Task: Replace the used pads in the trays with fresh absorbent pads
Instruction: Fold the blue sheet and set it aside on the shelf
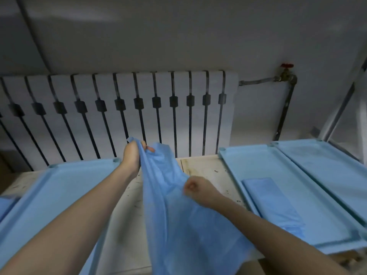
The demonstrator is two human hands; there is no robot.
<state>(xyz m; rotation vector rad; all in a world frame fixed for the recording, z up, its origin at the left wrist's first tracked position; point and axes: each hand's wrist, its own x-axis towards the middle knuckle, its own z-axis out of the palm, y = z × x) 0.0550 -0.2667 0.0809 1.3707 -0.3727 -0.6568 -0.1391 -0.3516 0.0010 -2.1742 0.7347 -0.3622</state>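
Head view, as I log it: stained counter, radiator beyond its far edge; left hand and right hand each clutch blue pad.

Folded pad lies in tray; radiator behind.

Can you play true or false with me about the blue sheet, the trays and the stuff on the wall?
1. The left hand and the right hand both hold the blue pad. True.
2. The folded pad lies on the floor. False: it lies in a tray on the right.
3. A radiator stands behind the trays. True.
4. The valve handle is green. False: it is red.
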